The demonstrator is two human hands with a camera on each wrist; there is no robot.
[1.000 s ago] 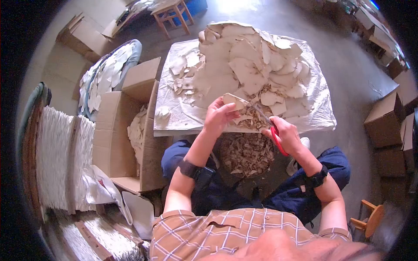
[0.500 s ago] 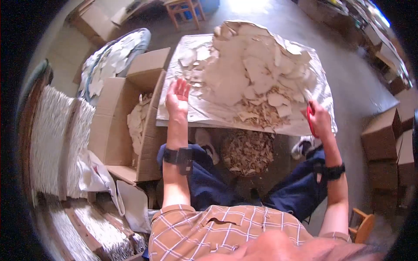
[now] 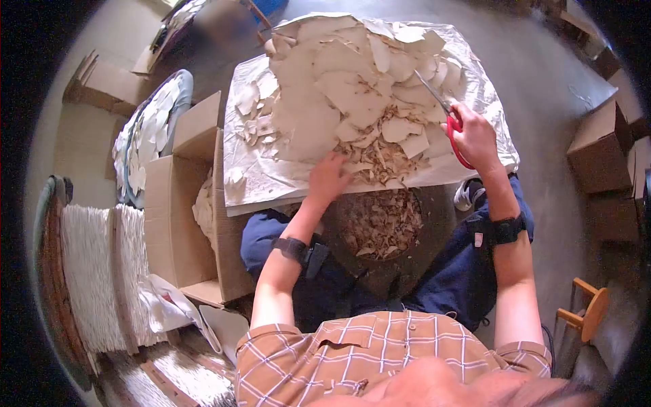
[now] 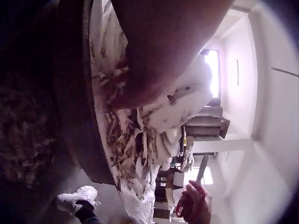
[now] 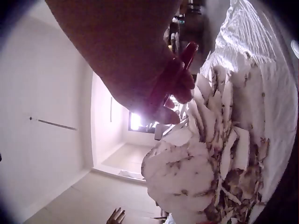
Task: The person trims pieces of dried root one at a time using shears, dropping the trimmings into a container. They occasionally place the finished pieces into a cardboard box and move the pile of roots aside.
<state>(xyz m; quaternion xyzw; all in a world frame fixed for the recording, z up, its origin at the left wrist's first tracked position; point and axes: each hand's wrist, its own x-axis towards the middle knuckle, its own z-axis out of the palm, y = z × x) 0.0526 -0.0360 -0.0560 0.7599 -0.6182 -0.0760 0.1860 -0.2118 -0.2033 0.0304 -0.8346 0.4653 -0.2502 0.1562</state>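
My left hand (image 3: 330, 178) reaches palm down to the near edge of a heap of flat, pale pieces (image 3: 342, 91), its fingertips among them. In the left wrist view, its fingers (image 4: 135, 95) lie low over the brown-edged scraps (image 4: 124, 149). My right hand (image 3: 477, 139) grips scissors (image 3: 456, 141) by their red handles at the right of the heap. Their metal blades point up and away to the left, apart from the pieces. The right wrist view shows fingers (image 5: 184, 91) curled round the red handle, beside stacked pale pieces (image 5: 180, 172).
A white cloth (image 3: 264, 183) covers the table under the heap. Below its near edge, between the person's legs, stands a round container of small scraps (image 3: 383, 227). An open cardboard box (image 3: 186, 224) and a round tray of white pieces (image 3: 152, 136) stand left; cardboard boxes (image 3: 600, 159) stand right.
A second ago the left hand held a pale piece at the scissors. It then swung left, empty and open, and has come back to the heap. The right hand has moved right with the scissors.
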